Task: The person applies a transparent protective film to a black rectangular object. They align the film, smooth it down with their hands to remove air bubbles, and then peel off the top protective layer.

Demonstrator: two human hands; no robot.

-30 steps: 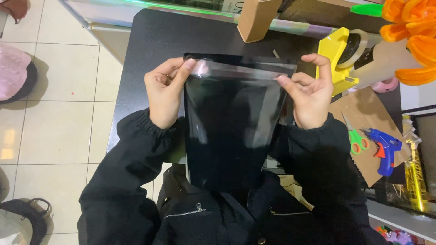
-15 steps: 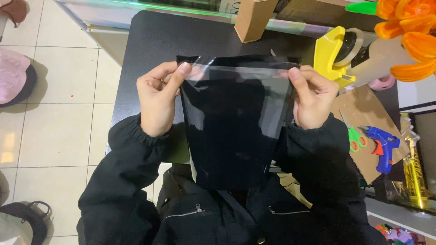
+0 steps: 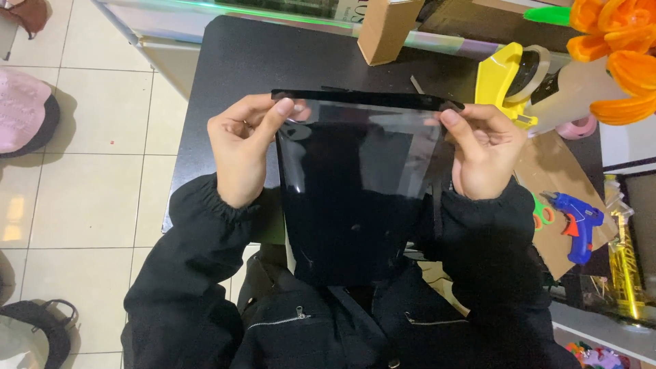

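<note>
Left hand (image 3: pixel 240 147), fingers curled, thumb and forefinger pinching the upper left corner of a clear plastic sleeve holding a black sheet (image 3: pixel 359 188). The sleeve hangs upright between both hands, above the black table (image 3: pixel 232 75) and in front of the black jacket; its folded top edge runs level from hand to hand. Right hand (image 3: pixel 482 154), likewise closed, thumb pressing the upper right corner. Beyond the sleeve: cardboard box (image 3: pixel 387 31). Right of the right hand: yellow tape dispenser (image 3: pixel 502 78), blue glue gun (image 3: pixel 577 222) on cardboard, orange artificial flower (image 3: pixel 615 44).
</note>
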